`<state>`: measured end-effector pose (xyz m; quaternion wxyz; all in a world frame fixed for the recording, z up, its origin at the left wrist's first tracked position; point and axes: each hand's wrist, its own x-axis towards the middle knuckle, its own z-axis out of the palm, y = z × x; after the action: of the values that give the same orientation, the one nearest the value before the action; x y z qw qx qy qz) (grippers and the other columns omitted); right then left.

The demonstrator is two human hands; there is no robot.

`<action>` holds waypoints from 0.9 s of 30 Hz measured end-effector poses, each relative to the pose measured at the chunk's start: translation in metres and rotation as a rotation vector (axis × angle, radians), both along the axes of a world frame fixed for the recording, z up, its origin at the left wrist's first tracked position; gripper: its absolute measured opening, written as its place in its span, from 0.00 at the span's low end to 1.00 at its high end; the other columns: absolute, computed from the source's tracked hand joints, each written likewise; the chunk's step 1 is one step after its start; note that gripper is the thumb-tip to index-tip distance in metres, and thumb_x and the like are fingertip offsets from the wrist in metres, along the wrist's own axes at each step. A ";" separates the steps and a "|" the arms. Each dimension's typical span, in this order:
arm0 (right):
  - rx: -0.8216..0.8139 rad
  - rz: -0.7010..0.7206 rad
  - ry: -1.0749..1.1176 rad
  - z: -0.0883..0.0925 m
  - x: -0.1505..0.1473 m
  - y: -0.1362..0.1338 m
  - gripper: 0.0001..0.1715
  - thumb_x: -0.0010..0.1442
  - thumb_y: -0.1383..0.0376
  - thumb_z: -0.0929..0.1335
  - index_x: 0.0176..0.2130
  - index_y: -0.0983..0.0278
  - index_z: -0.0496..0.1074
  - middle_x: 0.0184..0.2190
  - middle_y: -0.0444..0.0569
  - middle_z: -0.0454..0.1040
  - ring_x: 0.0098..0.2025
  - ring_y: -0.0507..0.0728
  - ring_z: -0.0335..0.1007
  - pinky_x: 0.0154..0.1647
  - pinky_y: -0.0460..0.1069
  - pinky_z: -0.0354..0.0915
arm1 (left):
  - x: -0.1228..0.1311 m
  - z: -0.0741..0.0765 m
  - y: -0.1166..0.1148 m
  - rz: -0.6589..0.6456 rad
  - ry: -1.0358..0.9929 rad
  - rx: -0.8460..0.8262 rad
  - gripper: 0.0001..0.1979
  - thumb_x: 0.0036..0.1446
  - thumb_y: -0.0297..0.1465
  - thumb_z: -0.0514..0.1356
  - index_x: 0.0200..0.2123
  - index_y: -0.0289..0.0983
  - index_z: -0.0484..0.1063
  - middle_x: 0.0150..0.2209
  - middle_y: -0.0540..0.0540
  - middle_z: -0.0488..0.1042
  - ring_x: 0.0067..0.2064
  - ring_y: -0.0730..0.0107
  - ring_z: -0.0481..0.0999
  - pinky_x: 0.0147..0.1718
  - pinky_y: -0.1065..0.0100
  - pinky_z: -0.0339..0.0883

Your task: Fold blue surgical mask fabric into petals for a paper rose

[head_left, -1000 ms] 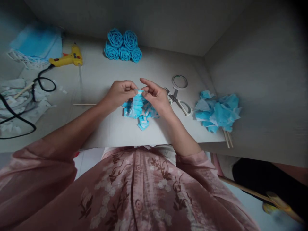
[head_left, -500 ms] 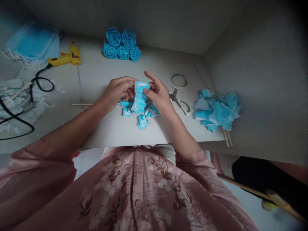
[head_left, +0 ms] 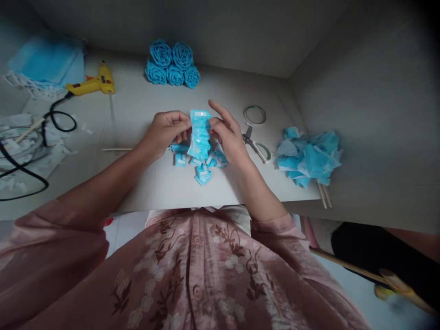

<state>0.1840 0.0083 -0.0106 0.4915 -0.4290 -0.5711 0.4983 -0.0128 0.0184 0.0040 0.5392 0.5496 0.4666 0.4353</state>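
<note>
Because it likely needs steadying, I pinch pleated blue fabric strip: left hand at ten o'clock, right hand at two.

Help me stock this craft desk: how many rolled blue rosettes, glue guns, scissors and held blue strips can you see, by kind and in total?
Rolled blue rosettes: 5
Yellow glue gun: 1
Scissors: 1
Held blue strip: 1
Total: 8
</note>
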 end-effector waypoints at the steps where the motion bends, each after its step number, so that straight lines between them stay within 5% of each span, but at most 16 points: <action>1: -0.010 -0.007 -0.009 0.000 0.000 0.000 0.37 0.67 0.53 0.69 0.69 0.62 0.65 0.36 0.44 0.74 0.37 0.53 0.70 0.43 0.51 0.73 | 0.000 0.000 0.000 0.012 -0.008 0.004 0.10 0.61 0.26 0.66 0.26 0.35 0.74 0.21 0.51 0.73 0.20 0.79 0.68 0.20 0.76 0.59; 13: 0.050 0.026 0.017 -0.016 0.001 0.011 0.42 0.61 0.49 0.76 0.68 0.58 0.66 0.32 0.40 0.72 0.33 0.53 0.70 0.38 0.51 0.72 | 0.004 0.001 -0.001 -0.043 -0.131 -0.073 0.13 0.69 0.30 0.60 0.29 0.35 0.74 0.24 0.48 0.74 0.23 0.75 0.74 0.20 0.74 0.61; 19: 0.014 0.009 0.011 -0.007 0.001 0.005 0.39 0.63 0.52 0.74 0.67 0.60 0.67 0.30 0.39 0.72 0.29 0.51 0.63 0.32 0.49 0.68 | 0.003 0.000 -0.001 -0.056 -0.017 -0.027 0.13 0.60 0.24 0.65 0.23 0.35 0.72 0.18 0.52 0.71 0.18 0.80 0.66 0.19 0.76 0.59; 27: 0.048 0.064 -0.011 -0.018 0.001 0.011 0.45 0.59 0.47 0.76 0.68 0.58 0.64 0.29 0.38 0.69 0.31 0.52 0.66 0.36 0.50 0.69 | 0.003 -0.002 -0.001 -0.017 -0.135 -0.017 0.11 0.63 0.34 0.64 0.29 0.36 0.72 0.23 0.50 0.73 0.22 0.76 0.71 0.21 0.75 0.63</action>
<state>0.1851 0.0198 -0.0285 0.4822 -0.4014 -0.5990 0.4976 -0.0093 0.0176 0.0024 0.5779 0.5181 0.4282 0.4629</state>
